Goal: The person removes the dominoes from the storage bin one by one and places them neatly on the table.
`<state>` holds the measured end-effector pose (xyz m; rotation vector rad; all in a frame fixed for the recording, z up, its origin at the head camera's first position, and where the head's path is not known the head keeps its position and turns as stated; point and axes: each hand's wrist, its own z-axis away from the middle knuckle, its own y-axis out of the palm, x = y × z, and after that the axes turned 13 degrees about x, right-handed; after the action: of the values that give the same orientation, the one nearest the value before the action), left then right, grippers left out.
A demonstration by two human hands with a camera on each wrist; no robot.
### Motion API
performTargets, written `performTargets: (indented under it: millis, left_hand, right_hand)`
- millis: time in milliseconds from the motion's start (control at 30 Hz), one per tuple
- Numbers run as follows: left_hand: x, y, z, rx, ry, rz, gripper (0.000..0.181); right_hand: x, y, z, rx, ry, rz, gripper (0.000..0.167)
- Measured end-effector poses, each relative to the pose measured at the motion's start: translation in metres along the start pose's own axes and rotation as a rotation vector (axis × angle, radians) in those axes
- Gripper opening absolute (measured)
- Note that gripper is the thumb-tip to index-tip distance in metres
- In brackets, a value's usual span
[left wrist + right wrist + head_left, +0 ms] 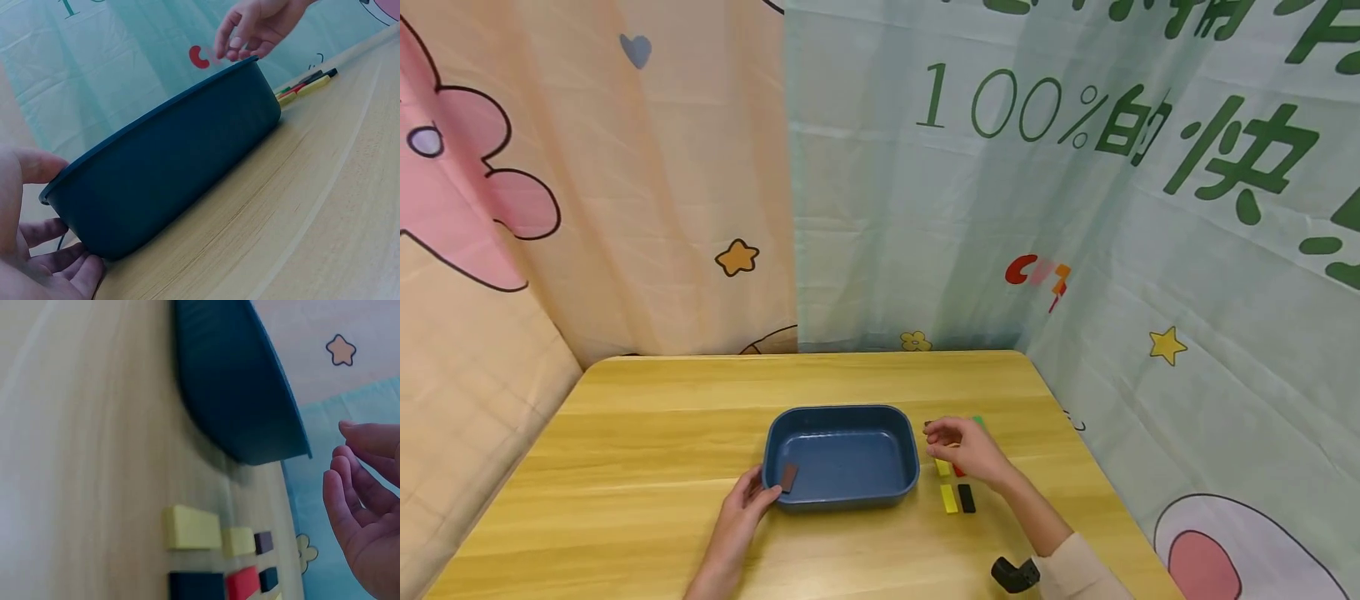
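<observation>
A blue rectangular basin (842,503) stands on the table, with a brown block (788,477) inside near its left end. My left hand (739,521) holds the basin's near left corner, thumb at the rim and fingers against the outer wall. To the right of the basin, my right hand (967,450) is raised above small blocks. Its fingers are loosely bent, and nothing shows between them in the right wrist view. Beneath and beside it lie yellow blocks (192,528), a red block (242,582), dark blocks (196,587) and a partly hidden green block (977,420).
A black curved object (1015,575) lies at the table's near right, beside the right sleeve (1082,571). The wooden table (647,467) reaches back to printed curtains (880,208), which also hang along both sides.
</observation>
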<state>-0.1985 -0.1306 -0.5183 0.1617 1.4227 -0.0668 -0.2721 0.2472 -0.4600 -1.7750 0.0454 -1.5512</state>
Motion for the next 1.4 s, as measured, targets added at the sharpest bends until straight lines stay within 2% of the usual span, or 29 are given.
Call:
performTargets:
  millis: [267, 400, 567, 700, 1000, 1233, 1400]
  left_hand:
    - [0.001, 0.001, 0.003, -0.019, -0.002, -0.005, 0.057]
    - [0.003, 0.001, 0.002, -0.012, 0.021, 0.003, 0.055]
    - [0.004, 0.004, 0.002, -0.014, 0.037, 0.004, 0.052]
    - [0.004, 0.004, 0.003, -0.027, 0.033, 0.006, 0.053]
    - [0.006, 0.002, 0.000, -0.020, 0.041, -0.007, 0.054]
    - [0.003, 0.001, 0.000, -0.014, 0.030, 0.000, 0.056]
    - [0.002, 0.002, 0.000, -0.003, 0.027, 0.018, 0.056]
  right_hand:
    - [0.031, 0.004, -0.034, 0.129, -0.054, 0.065, 0.024]
    - [0.044, 0.007, -0.055, 0.189, -0.076, 0.111, 0.022]
    - [0.055, 0.012, -0.080, 0.291, -0.118, 0.130, 0.027]
    - [0.064, 0.019, -0.099, 0.374, -0.171, 0.188, 0.031]
    - [0.082, 0.028, -0.131, 0.534, -0.253, 0.302, 0.028]
    - [0.096, 0.046, -0.163, 0.668, -0.341, 0.388, 0.027]
    - [0.102, 0.065, -0.179, 0.769, -0.365, 0.456, 0.027]
